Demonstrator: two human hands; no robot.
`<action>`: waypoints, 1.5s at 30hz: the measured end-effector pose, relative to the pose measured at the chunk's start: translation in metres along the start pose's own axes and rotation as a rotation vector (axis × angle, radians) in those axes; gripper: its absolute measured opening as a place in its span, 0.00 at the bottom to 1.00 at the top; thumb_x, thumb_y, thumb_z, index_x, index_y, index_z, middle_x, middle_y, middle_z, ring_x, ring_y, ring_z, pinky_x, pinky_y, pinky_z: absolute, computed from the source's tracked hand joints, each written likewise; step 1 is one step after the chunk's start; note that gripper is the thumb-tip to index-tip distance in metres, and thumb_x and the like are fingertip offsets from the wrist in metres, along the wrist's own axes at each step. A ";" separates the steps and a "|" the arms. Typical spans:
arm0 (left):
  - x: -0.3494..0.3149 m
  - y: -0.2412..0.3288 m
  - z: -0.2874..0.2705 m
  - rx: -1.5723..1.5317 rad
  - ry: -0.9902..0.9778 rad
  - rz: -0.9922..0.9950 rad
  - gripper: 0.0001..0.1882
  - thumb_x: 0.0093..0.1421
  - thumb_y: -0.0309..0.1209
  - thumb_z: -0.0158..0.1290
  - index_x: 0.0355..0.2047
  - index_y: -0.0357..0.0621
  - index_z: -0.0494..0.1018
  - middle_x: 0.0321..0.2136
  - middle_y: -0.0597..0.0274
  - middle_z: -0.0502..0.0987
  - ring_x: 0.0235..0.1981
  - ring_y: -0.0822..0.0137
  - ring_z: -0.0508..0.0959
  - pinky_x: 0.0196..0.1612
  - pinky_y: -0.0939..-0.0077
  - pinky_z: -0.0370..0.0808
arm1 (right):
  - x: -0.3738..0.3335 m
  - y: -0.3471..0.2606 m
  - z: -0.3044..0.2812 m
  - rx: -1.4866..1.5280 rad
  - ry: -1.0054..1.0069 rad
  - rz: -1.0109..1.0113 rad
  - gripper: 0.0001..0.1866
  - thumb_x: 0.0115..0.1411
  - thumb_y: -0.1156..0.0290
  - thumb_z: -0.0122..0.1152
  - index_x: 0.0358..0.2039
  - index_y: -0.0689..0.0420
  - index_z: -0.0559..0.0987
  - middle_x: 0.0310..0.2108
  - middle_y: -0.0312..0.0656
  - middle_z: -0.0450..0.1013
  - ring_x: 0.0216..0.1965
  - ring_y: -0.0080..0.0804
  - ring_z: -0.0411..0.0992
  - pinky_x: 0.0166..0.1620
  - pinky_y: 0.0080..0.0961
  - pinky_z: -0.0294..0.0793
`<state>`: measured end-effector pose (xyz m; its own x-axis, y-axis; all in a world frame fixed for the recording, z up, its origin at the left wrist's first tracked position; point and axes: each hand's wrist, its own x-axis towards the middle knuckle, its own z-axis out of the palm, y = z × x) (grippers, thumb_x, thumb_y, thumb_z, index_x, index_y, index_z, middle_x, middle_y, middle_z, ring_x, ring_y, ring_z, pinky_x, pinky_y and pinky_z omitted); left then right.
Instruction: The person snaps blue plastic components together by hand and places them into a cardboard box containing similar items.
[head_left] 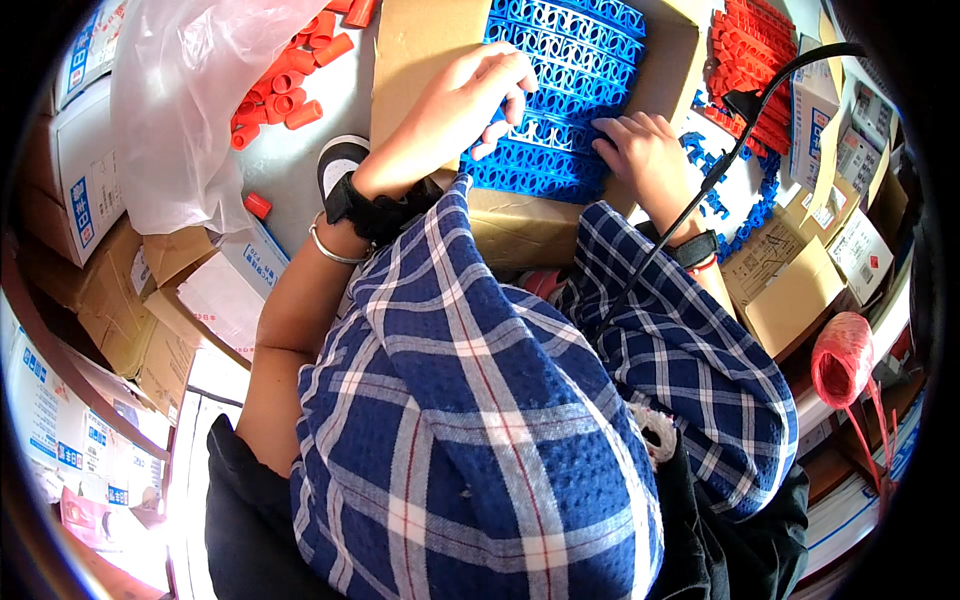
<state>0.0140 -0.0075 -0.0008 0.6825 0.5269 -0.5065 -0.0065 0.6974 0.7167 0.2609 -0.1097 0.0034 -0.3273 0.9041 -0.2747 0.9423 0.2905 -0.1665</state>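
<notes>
One left hand [460,95], fingers half-curled over blue clip strips [570,60]; one right hand [648,155], fingers bent at row ends; cannot tell hold of either. Strips: in rows inside cardboard carton [525,230]. Advisable: keep rows parallel.

Box opening: gap over the blue strips [575,75], between left hand [475,88] and right hand [645,150]; reachable from above.
Cardboard box [525,225]: walls block sideways entry on near, left and right sides.
Left lane: grey surface [345,90] between box and plastic bag [175,110], narrowed by red tubes [287,102] and a shoe [345,150].
Right side: black cable [716,172] crosses in front of right forearm [672,205]; red parts [750,65] crowd beyond.
</notes>
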 end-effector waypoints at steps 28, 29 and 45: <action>0.000 0.000 0.001 0.001 0.014 0.002 0.14 0.68 0.39 0.43 0.34 0.42 0.68 0.20 0.65 0.69 0.12 0.79 0.66 0.11 0.84 0.62 | 0.006 0.003 0.000 0.092 0.022 -0.005 0.04 0.56 0.68 0.60 0.29 0.52 0.81 0.26 0.35 0.74 0.32 0.32 0.72 0.41 0.29 0.69; 0.000 -0.001 0.001 0.000 0.014 0.002 0.14 0.68 0.39 0.43 0.34 0.42 0.68 0.20 0.65 0.69 0.12 0.79 0.66 0.11 0.84 0.62 | 0.006 0.003 0.000 0.083 0.022 -0.006 0.04 0.56 0.67 0.60 0.28 0.52 0.81 0.26 0.34 0.73 0.32 0.33 0.72 0.41 0.29 0.68; -0.001 0.002 0.000 -0.002 0.007 -0.010 0.14 0.68 0.40 0.44 0.33 0.42 0.68 0.21 0.64 0.69 0.14 0.79 0.66 0.13 0.84 0.62 | 0.005 0.008 -0.004 0.087 0.132 0.050 0.04 0.52 0.71 0.60 0.30 0.53 0.79 0.32 0.36 0.74 0.38 0.34 0.72 0.44 0.30 0.70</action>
<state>0.0133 -0.0070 0.0017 0.6773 0.5237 -0.5168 -0.0015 0.7033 0.7109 0.2668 -0.1016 0.0046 -0.2628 0.9517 -0.1587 0.9455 0.2213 -0.2387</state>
